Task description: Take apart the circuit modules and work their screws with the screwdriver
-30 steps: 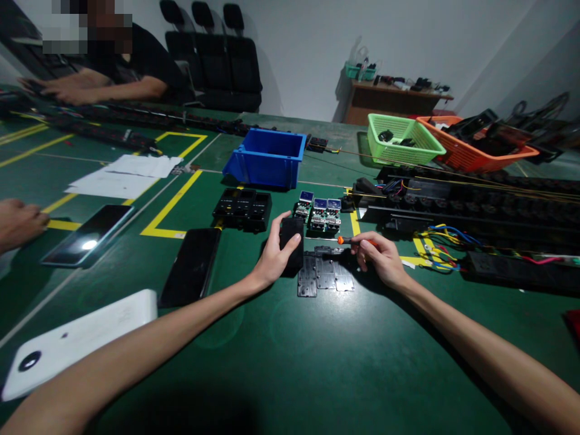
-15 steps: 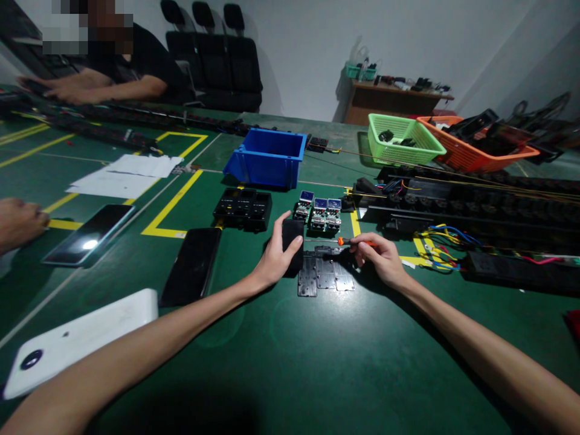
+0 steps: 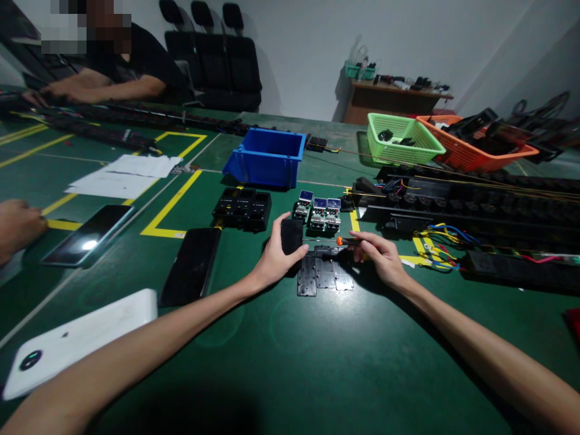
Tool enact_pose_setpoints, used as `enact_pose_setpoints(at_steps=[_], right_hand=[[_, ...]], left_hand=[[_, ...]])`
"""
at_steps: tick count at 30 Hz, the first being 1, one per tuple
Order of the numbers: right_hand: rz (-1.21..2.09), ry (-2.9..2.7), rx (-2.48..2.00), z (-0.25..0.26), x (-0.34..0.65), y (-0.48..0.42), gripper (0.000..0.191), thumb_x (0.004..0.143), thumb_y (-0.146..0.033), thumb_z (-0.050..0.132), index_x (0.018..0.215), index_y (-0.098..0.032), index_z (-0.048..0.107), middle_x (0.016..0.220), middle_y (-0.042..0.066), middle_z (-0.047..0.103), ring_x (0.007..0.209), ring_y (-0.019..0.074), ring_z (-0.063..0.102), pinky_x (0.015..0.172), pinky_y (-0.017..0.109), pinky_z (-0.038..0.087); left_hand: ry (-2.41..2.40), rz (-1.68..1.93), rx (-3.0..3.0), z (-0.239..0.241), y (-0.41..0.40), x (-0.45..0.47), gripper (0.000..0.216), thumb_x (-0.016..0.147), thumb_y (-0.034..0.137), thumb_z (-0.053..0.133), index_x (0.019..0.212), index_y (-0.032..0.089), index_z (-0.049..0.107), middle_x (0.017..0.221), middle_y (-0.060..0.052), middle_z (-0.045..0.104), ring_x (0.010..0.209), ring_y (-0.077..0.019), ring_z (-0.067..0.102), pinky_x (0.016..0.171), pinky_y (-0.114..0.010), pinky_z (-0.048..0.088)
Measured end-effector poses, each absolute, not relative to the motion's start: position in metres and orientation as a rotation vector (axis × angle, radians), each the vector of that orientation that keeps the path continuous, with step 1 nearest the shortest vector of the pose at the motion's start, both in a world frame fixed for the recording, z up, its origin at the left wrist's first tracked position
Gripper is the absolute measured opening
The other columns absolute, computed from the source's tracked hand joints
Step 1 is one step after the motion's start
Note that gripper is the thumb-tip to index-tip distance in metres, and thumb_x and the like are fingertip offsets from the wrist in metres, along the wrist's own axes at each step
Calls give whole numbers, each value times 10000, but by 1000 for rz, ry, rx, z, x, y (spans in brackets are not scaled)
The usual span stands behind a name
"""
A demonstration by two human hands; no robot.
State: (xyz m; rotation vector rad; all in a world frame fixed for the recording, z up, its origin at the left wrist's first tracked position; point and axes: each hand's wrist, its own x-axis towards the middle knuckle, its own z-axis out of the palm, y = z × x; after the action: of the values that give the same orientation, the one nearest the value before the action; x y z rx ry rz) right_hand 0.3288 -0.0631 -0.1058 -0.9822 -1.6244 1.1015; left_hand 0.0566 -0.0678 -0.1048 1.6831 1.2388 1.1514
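Near side of the blue bin [image 3: 267, 158], just past the row of circuit boards [image 3: 319, 214], my left grip [image 3: 276, 261] is clamped round a black housing [image 3: 291, 235]. The housing sits low on the green counter [image 3: 290, 362], at the far-left corner of the grey plates [image 3: 325, 275].

Vs 1 sec ago: the thumb has slid off the housing's face to its near right edge. The housing also shows shorter now, so I reckon it's been tipped or drawn back under the palm; can't tell which.

My right grip [image 3: 383, 260], to the bin's right & nearer me, is pinched on an orange-handled screwdriver [image 3: 348, 241]. It's crept a bit toward the housing, shaft low over the plates & pointing at it. The tip is too dark to say if it touches.

Reads to me as the driver being lined up w/ the housing, no turning yet.

The black module block [image 3: 243, 208] by the bin's near side & the dark phone [image 3: 193, 266] nearer me haven't moved. A co-worker's hand [image 3: 16, 226], far left of the bin, is about the same.
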Motion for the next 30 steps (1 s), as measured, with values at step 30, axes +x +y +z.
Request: enact_pose_setpoints(at_steps=[30], right_hand=[[1040, -1629, -1107, -104, 326, -65, 265, 883, -392, 595, 1081, -216, 597, 714, -25, 534, 553, 102, 492, 532, 242, 397]], left_hand=[[1251, 1137, 1709, -107, -66, 57, 747, 786, 404, 658, 1396, 247, 257, 1218, -75, 541, 1112, -228, 556, 1023, -436, 425]])
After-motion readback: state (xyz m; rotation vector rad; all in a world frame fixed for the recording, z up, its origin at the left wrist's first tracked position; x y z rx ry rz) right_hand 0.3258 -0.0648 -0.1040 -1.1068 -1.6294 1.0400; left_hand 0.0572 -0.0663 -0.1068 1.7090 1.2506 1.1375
